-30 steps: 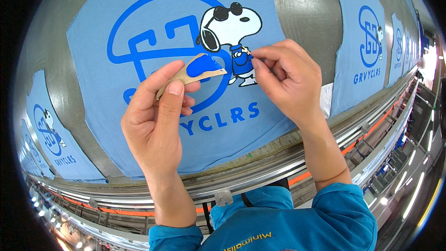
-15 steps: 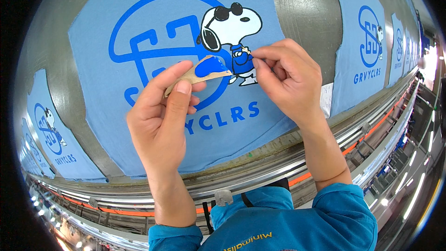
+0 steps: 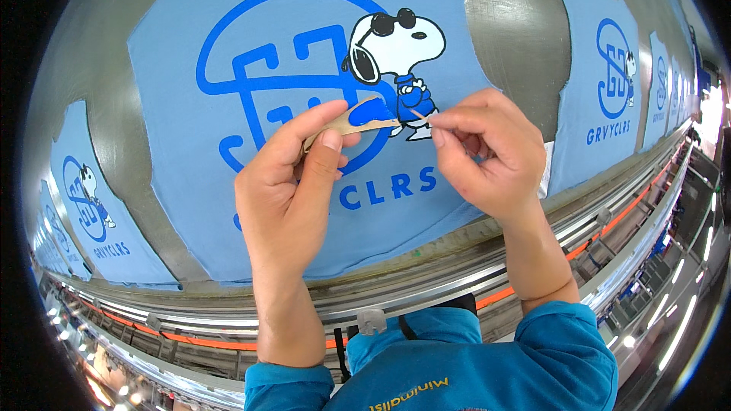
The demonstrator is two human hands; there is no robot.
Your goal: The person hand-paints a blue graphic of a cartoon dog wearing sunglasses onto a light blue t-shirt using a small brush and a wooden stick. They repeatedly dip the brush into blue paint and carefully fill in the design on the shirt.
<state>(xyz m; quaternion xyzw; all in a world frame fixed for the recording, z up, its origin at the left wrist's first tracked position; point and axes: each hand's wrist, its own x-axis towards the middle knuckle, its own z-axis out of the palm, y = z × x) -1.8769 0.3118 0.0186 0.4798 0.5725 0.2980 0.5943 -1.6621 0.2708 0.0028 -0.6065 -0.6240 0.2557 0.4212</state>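
And here we are, through the head view: my left hand (image 3: 293, 183) has the brown card (image 3: 378, 125) pinched between thumb and forefinger, other fingers tucked behind, with a patch of blue paint (image 3: 369, 111) facing up. My right hand (image 3: 491, 160) grips the thin stick (image 3: 421, 115) at thumb and fingertip, the rest curled in. Its tip hangs by the blue jacket (image 3: 415, 99) of the printed dog (image 3: 415, 38), right of centre on the light-blue panel (image 3: 175, 122); whether it touches cloth, I can't tell. The panel lies on the grey table (image 3: 510, 38), its lower hem close to the table's near edge. Now, what this calls for, I'd say: a small load on the tip, excess wiped on the card's rim, then light dabs inside the black outlines. Keep that card level; it sits right over the print, and a drip would mark the pale cloth. Wrists high, too: I'd treat that lettering below as possibly wet!
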